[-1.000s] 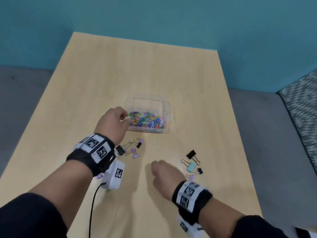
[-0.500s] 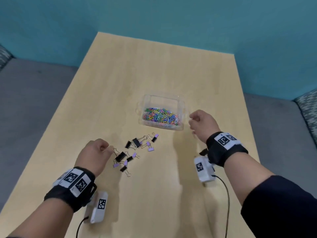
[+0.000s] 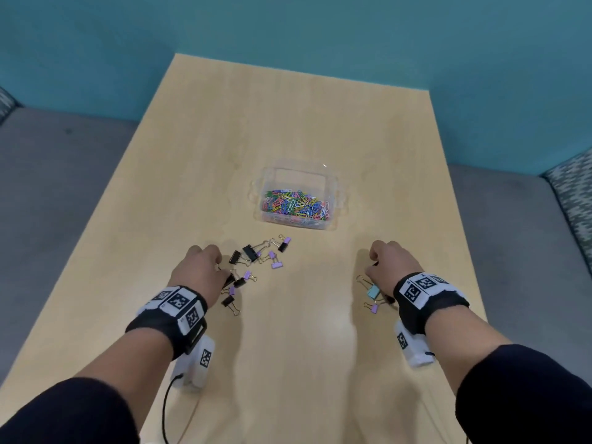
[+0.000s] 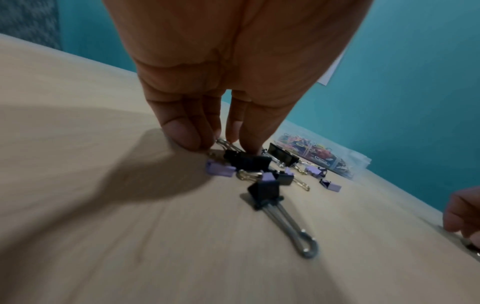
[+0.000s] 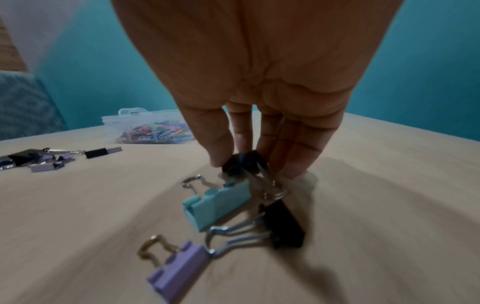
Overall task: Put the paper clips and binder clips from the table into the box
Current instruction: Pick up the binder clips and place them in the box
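Observation:
A clear plastic box holding several coloured paper clips stands mid-table. Black and purple binder clips lie scattered in front of it, to the left. My left hand is down among them and pinches the wire handle of a black binder clip. My right hand pinches another black binder clip at the near right. Right beside it lie a teal clip, a purple clip and a black clip.
The light wooden table runs away from me toward a teal wall. Grey floor lies on both sides, and a patterned cushion sits at the right. The table's right edge is close to my right hand.
My right hand has come back from beside the box to the near-right clips and taken a black one. My left hand has closed in on the left pile and pinched a clip's handle.

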Motion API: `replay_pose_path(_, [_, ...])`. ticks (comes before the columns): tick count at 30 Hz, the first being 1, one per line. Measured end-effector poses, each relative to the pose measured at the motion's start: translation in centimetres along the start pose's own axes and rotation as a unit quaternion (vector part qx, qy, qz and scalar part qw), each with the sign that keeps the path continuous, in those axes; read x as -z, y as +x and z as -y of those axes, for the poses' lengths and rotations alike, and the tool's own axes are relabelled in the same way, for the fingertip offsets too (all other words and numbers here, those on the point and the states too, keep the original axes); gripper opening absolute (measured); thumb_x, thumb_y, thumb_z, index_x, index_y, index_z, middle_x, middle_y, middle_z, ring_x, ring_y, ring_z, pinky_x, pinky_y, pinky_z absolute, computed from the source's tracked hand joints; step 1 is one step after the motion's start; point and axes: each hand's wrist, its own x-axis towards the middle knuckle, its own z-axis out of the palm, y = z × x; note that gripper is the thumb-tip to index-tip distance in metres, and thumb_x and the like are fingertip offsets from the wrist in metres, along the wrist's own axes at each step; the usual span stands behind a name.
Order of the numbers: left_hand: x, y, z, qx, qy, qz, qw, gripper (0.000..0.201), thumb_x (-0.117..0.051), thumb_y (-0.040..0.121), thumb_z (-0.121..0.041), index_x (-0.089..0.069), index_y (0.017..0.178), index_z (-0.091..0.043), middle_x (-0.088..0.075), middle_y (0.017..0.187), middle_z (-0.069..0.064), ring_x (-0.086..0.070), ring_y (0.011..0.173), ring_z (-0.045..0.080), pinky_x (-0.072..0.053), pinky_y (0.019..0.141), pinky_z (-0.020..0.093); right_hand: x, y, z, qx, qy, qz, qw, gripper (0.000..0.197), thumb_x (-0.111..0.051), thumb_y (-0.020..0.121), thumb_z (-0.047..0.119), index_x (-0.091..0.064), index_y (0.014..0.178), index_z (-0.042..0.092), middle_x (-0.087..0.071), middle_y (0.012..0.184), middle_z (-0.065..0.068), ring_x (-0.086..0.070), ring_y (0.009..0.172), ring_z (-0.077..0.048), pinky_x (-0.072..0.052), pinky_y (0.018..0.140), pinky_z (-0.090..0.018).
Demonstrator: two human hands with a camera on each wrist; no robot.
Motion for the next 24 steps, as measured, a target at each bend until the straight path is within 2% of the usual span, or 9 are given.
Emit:
replay_pose_path(4, [-0.2,0.5,-0.2,0.023,-0.011,0.002,1.0,0.017,-0.066,0.079,-0.025,-0.051,0.084,-0.019,-0.053,0.089,0.007,-0.057,0.064,0.022,-0.032,0.047,0.024,-0.7,0.2,0.2,-0.012,0.028,-0.018,0.999,0.017,-0.052,0.08,0.009,-0.049,0.095,0.017,-0.045,0.097,-0.005,-0.05,0.083,-0.025,-0.047,0.064,-0.033])
replay_pose_path(7, [-0.2,0.8,-0.3,0.038,-0.025,0.007,0.999,0.018,-0.067,0.077,-0.021,-0.05,0.081,-0.017,-0.053,0.089,0.008,-0.057,0.065,0.023,-0.033,0.047,0.025,-0.8,0.1,0.0,-0.001,0.028,-0.028,0.999,0.019,-0.053,0.078,0.008,-0.051,0.095,0.015,-0.042,0.098,-0.005,-0.048,0.084,-0.025,-0.05,0.068,-0.036])
replay_pose_path(11, [-0.1,1.2,-0.6,0.067,-0.047,0.033,0.996,0.022,-0.07,0.073,-0.019,-0.051,0.085,-0.018,-0.058,0.086,0.005,-0.061,0.067,0.024,-0.041,0.051,0.025,-0.3,-0.4,-0.7,0.017,0.054,-0.061,0.997,0.012,-0.051,0.077,0.005,-0.051,0.086,0.013,-0.037,0.097,-0.002,-0.055,0.066,-0.026,-0.054,0.058,-0.036])
replay_pose_path(14, [0.0,1.3,-1.1,0.079,-0.07,0.043,0.993,0.018,-0.068,0.073,-0.015,-0.054,0.084,-0.018,-0.058,0.081,-0.001,-0.059,0.063,0.02,-0.039,0.048,0.024,0.8,-0.6,-1.8,-0.03,0.164,-0.108,0.98,0.008,-0.054,0.08,0.012,-0.059,0.086,0.015,-0.045,0.096,-0.001,-0.057,0.065,-0.022,-0.05,0.055,-0.031])
replay_pose_path(16, [0.0,1.2,-1.2,0.076,-0.097,0.031,0.992,0.011,-0.062,0.076,-0.009,-0.057,0.082,-0.016,-0.058,0.075,-0.002,-0.057,0.058,0.018,-0.038,0.046,0.024,1.8,-0.7,-2.7,-0.101,0.337,-0.116,0.929,0.011,-0.054,0.082,0.011,-0.063,0.086,0.01,-0.058,0.084,-0.007,-0.056,0.062,-0.019,-0.045,0.055,-0.027])
replay_pose_path(18, [-0.1,1.0,-0.9,0.08,-0.145,0.007,0.986,0.014,-0.054,0.076,-0.004,-0.06,0.077,-0.016,-0.062,0.069,0.005,-0.059,0.055,0.024,-0.047,0.048,0.027,2.5,-1.0,-3.3,-0.201,0.534,-0.075,0.818,0.008,-0.053,0.081,0.005,-0.061,0.081,0.002,-0.057,0.068,-0.011,-0.048,0.053,-0.022,-0.039,0.051,-0.028])
replay_pose_path(20, [0.1,0.6,-0.4,0.091,-0.219,-0.01,0.971,0.017,-0.052,0.072,0.0,-0.062,0.071,-0.014,-0.064,0.065,0.01,-0.061,0.057,0.03,-0.055,0.053,0.037,2.6,-1.8,-3.9,-0.284,0.623,-0.03,0.728,0.009,-0.052,0.077,0.001,-0.057,0.069,0.002,-0.054,0.065,-0.013,-0.042,0.049,-0.022,-0.031,0.047,-0.026])
replay_pose_path(22, [0.5,0.0,0.0,0.09,-0.248,-0.023,0.964,0.014,-0.056,0.07,0.002,-0.062,0.07,-0.011,-0.066,0.063,0.011,-0.062,0.059,0.03,-0.054,0.058,0.039,2.1,-2.4,-4.1,-0.3,0.634,-0.022,0.712,0.011,-0.05,0.072,0.001,-0.054,0.063,0.006,-0.055,0.067,-0.014,-0.04,0.046,-0.02,-0.026,0.042,-0.023])
replay_pose_path(24, [0.9,-0.7,0.2,0.069,-0.218,-0.025,0.973,0.012,-0.058,0.072,-0.002,-0.062,0.071,-0.013,-0.066,0.065,0.008,-0.063,0.061,0.026,-0.051,0.058,0.034,1.7,-2.9,-3.5,-0.31,0.598,-0.012,0.739,0.014,-0.048,0.072,0.001,-0.051,0.061,0.008,-0.051,0.063,-0.01,-0.036,0.045,-0.018,-0.023,0.042,-0.023])
